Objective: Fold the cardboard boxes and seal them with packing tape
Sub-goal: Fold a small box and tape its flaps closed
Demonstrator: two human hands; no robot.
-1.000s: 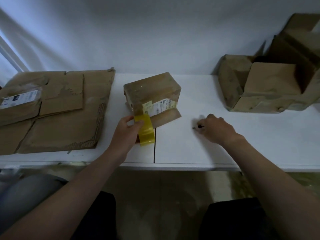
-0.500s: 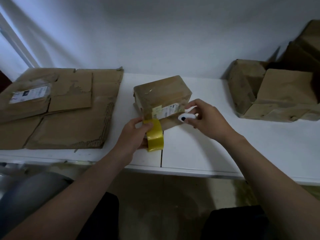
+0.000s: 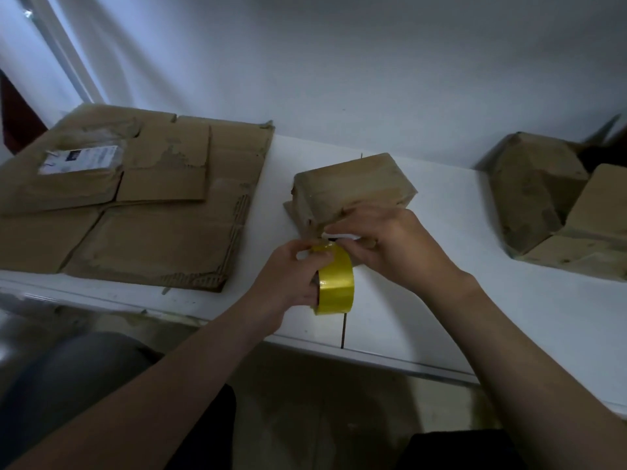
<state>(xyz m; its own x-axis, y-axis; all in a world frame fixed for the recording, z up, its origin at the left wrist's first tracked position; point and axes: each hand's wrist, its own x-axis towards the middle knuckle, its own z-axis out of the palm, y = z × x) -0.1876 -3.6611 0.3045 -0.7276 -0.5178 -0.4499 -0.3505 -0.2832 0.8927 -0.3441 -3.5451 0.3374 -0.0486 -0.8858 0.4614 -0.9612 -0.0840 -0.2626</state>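
Tape roll (image 3: 336,283) in left hand (image 3: 288,283) grip; right hand (image 3: 390,245) pinches it beside box (image 3: 353,188).

Left hand (image 3: 288,283) around yellow tape roll (image 3: 336,283), right hand (image 3: 397,249) at its top, against cardboard box (image 3: 353,188).
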